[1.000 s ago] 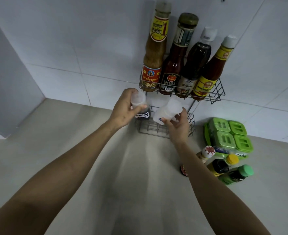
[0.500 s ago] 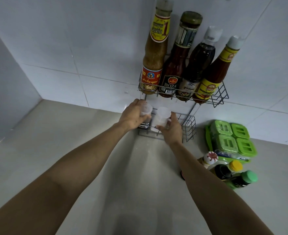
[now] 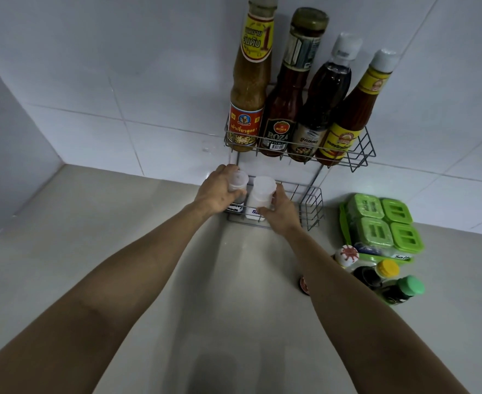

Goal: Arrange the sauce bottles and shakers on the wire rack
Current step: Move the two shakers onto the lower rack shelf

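Note:
A two-tier wire rack [image 3: 312,204] hangs against the tiled wall. Its upper shelf [image 3: 359,157] carries several tall sauce bottles [image 3: 283,109]. On the lower shelf's left end stand two translucent shakers side by side. My left hand [image 3: 215,191] grips the dark-filled shaker [image 3: 238,180], the left one. My right hand [image 3: 281,209] grips the white salt shaker [image 3: 261,191] beside it. Both shakers are upright and their bases look set on the lower shelf.
On the counter right of the rack sits a green four-lidded spice box [image 3: 384,223]. In front of it stand three small bottles: a white-capped one [image 3: 346,254], a yellow-capped one [image 3: 386,270] and a green-capped one [image 3: 410,285]. The right half of the lower shelf holds nothing.
Both hands have carried the shakers down and in from just in front of the rack onto the lower shelf's left end. The tilted white shaker now stands upright.

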The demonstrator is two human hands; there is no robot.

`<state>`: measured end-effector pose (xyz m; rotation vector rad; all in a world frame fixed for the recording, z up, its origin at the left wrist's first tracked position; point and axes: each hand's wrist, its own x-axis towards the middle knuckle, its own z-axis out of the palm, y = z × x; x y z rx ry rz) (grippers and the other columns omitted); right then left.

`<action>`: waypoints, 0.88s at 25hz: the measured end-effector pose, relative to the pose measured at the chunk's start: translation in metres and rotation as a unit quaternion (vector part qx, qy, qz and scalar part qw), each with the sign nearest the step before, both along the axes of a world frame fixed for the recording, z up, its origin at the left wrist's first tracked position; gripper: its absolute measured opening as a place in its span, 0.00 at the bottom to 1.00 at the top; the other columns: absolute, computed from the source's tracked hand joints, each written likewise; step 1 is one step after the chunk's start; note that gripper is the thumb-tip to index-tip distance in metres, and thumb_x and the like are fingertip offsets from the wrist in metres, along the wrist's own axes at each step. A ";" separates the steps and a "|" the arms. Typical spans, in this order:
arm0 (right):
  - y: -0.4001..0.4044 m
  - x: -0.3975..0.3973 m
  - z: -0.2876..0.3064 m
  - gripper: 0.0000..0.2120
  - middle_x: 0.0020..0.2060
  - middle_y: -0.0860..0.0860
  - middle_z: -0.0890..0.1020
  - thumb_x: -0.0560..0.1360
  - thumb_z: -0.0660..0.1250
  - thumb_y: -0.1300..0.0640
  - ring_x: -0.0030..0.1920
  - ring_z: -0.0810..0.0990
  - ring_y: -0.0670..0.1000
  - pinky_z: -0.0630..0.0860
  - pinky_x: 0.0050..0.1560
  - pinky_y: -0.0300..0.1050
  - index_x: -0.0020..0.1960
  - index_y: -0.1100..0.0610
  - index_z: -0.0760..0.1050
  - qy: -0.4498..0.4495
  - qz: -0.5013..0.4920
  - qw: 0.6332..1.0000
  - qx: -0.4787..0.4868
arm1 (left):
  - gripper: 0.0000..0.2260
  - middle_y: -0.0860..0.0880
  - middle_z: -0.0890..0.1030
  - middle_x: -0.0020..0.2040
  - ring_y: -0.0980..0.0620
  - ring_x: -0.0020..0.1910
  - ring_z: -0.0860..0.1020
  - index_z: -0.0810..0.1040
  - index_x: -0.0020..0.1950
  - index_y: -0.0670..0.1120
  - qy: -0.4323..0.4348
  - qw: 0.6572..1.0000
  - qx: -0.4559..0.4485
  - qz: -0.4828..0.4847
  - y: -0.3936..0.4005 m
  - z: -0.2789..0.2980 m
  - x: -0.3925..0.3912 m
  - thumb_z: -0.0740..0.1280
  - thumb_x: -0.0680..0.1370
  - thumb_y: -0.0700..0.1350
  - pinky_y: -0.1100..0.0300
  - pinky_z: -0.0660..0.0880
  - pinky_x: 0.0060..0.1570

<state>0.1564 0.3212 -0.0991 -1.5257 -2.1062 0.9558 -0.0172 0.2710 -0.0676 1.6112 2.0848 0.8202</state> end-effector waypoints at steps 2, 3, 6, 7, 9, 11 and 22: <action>0.001 0.000 0.001 0.34 0.62 0.56 0.79 0.70 0.73 0.56 0.61 0.78 0.60 0.76 0.60 0.57 0.71 0.55 0.61 -0.008 0.005 1.000 -0.004 | 0.26 0.44 0.74 0.63 0.43 0.60 0.74 0.69 0.68 0.47 0.000 1.000 -0.011 -0.004 -0.002 0.002 -0.001 0.73 0.72 0.45 0.52 0.73 0.58; 0.002 0.001 0.001 0.33 0.62 0.57 0.79 0.71 0.73 0.56 0.62 0.77 0.60 0.76 0.60 0.56 0.71 0.55 0.61 -0.012 0.006 1.000 -0.005 | 0.26 0.44 0.75 0.63 0.43 0.60 0.74 0.69 0.68 0.47 0.003 1.000 -0.015 -0.004 -0.003 0.003 -0.002 0.73 0.71 0.45 0.52 0.73 0.58; -0.004 0.000 0.002 0.30 0.61 0.58 0.79 0.73 0.71 0.53 0.61 0.77 0.61 0.76 0.58 0.53 0.69 0.58 0.63 -0.042 -0.002 0.999 -0.005 | 0.28 0.44 0.75 0.64 0.42 0.61 0.73 0.68 0.70 0.49 0.021 1.000 -0.019 -0.001 -0.006 0.005 -0.003 0.73 0.71 0.45 0.51 0.71 0.59; -0.008 0.000 0.002 0.29 0.60 0.59 0.79 0.73 0.71 0.52 0.60 0.78 0.61 0.76 0.57 0.53 0.69 0.58 0.63 -0.046 -0.008 0.999 0.003 | 0.30 0.43 0.75 0.65 0.42 0.62 0.72 0.67 0.71 0.49 0.027 0.999 -0.021 0.000 -0.008 0.006 -0.003 0.73 0.71 0.46 0.50 0.71 0.60; -0.020 0.001 0.003 0.31 0.61 0.58 0.79 0.73 0.71 0.51 0.61 0.78 0.61 0.76 0.58 0.54 0.71 0.56 0.62 -0.027 -0.018 0.999 0.026 | 0.32 0.43 0.73 0.68 0.41 0.64 0.71 0.64 0.73 0.49 0.036 0.999 -0.026 0.000 -0.011 0.007 -0.001 0.73 0.72 0.47 0.48 0.69 0.62; -0.034 0.005 0.005 0.33 0.65 0.57 0.77 0.74 0.70 0.52 0.63 0.76 0.60 0.74 0.60 0.53 0.74 0.55 0.60 -0.003 -0.019 0.999 0.041 | 0.36 0.42 0.71 0.71 0.40 0.66 0.70 0.60 0.76 0.49 0.034 0.999 -0.031 0.001 -0.015 0.005 0.000 0.73 0.73 0.50 0.47 0.68 0.63; -0.159 0.097 -0.013 0.04 0.40 0.47 0.84 0.74 0.70 0.60 0.41 0.82 0.43 0.78 0.44 0.42 0.46 0.53 0.81 0.219 -0.134 0.965 0.055 | 0.28 0.45 0.69 0.70 0.45 0.68 0.68 0.67 0.72 0.49 -0.052 0.987 0.144 0.040 -0.068 -0.010 0.065 0.71 0.73 0.43 0.45 0.68 0.68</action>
